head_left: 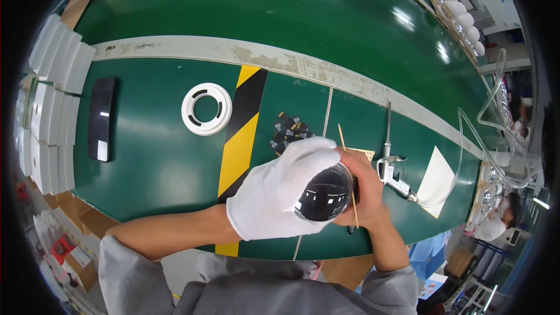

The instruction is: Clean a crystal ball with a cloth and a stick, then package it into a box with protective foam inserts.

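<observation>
My left hand (271, 195), in a white glove, is wrapped round a ball-shaped piece with a glossy black dome (325, 193), held above the near edge of the bench. My bare right hand (368, 189) closes against the right side of that dome. A thin wooden stick (342, 137) runs along the right hand's fingers, apparently gripped by them; its lower end sticks out below. Part of a dark piece shows inside the right hand, mostly hidden. Just beyond the glove lies a pile of small black parts (290, 131). A yellowish perforated piece (366, 154) is partly covered by my right hand.
To the right lie an air blow gun (392, 172) with a clear hose and a white sheet (436, 182). Leftward are a white ring (188, 109), a black phone (101, 119) and stacked white boxes (49, 111). Striped tape (239, 140) crosses the green bench. White domes (458, 9) line the far right.
</observation>
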Available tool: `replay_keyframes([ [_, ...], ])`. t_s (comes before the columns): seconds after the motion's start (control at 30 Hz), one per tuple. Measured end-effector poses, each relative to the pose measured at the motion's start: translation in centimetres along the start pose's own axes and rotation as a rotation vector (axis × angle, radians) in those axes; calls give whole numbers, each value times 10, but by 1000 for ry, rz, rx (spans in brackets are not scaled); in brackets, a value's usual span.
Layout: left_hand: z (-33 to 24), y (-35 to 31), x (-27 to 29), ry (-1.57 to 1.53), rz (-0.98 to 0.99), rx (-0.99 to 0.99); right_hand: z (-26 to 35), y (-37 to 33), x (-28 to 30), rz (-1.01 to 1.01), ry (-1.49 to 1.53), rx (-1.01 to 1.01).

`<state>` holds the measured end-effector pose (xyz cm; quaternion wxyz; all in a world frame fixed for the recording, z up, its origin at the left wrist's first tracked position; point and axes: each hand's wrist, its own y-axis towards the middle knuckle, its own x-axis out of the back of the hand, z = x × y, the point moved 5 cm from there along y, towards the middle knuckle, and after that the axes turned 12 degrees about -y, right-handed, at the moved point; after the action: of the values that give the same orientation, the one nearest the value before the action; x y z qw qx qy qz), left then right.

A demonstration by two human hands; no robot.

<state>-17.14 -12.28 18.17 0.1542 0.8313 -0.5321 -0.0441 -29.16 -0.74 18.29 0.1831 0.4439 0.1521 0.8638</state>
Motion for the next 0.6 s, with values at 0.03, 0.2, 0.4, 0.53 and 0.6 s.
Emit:
replay_keyframes([
  [0.03,0,0,0,1,3,4,-2,0,-1,-9,19,2],
  [0.2,2,0,1,2,-16,-52,-1,1,0,-4,-1,11],
  [0.4,2,-2,1,25,-5,-84,0,0,-3,-24,-6,10],
  [0.53,3,0,0,28,7,-75,-1,-1,-2,17,7,27],
  [0.6,4,0,-1,5,12,-76,0,-1,-1,7,3,38],
])
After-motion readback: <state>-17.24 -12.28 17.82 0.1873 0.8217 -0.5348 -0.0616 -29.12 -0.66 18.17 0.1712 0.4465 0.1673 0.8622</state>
